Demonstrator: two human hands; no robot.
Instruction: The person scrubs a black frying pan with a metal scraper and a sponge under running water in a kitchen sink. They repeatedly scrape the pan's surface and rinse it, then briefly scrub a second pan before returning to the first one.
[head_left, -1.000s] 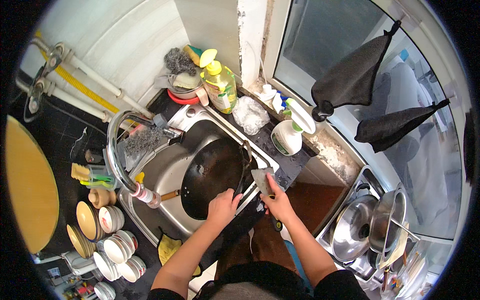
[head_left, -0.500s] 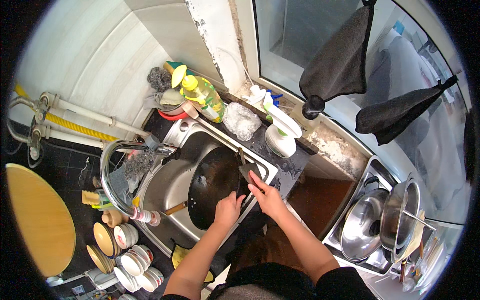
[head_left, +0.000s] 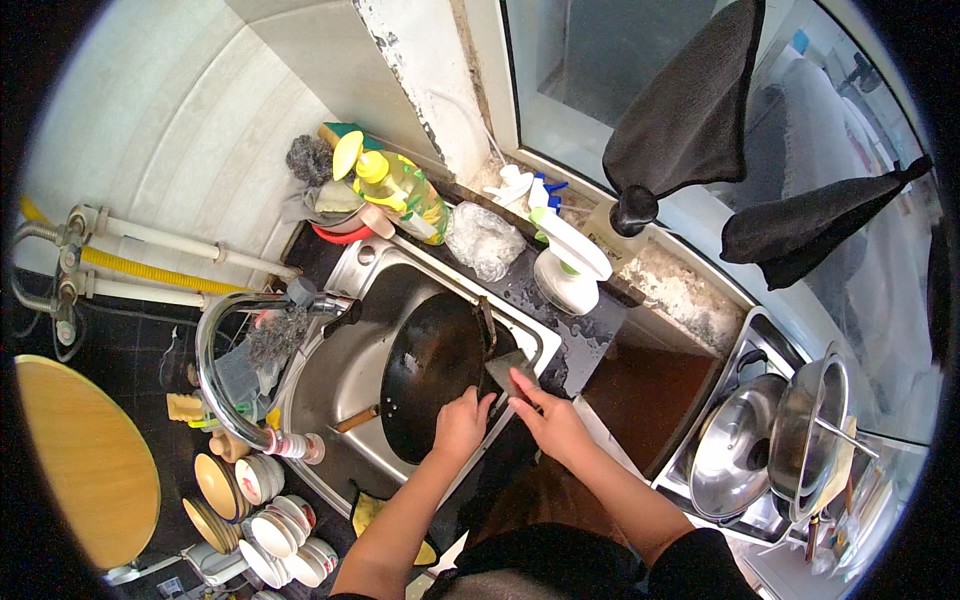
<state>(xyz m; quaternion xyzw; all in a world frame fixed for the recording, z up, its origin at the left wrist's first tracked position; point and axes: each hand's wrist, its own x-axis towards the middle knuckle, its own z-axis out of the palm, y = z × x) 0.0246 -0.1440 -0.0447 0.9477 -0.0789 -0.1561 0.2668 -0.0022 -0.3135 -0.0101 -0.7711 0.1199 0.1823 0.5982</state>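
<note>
A black wok (head_left: 430, 370) lies tilted in the steel sink (head_left: 345, 345), its wooden handle (head_left: 357, 419) toward the left and a small loop handle (head_left: 487, 325) on the far right side. My left hand (head_left: 463, 427) is closed on the wok's near right rim, the fingers partly hidden. Between the thumb and fingers of my right hand (head_left: 552, 422) is a flat dark-grey scouring pad (head_left: 511, 371). The pad is beside the wok's right rim, just below the loop handle; whether it touches the rim I cannot tell.
A curved faucet (head_left: 210, 365) arches over the sink's left side. Behind the sink stand a yellow pump bottle (head_left: 408, 200), a crumpled clear plastic bag (head_left: 484, 241) and a white spray bottle (head_left: 572, 262). Stacked bowls (head_left: 280, 530) sit at lower left, steel pots (head_left: 805, 435) at right.
My right hand has drawn the scouring pad slightly down and nearer, away from the loop handle. My left hand stays on the wok's rim. The whole view has shifted a little.
</note>
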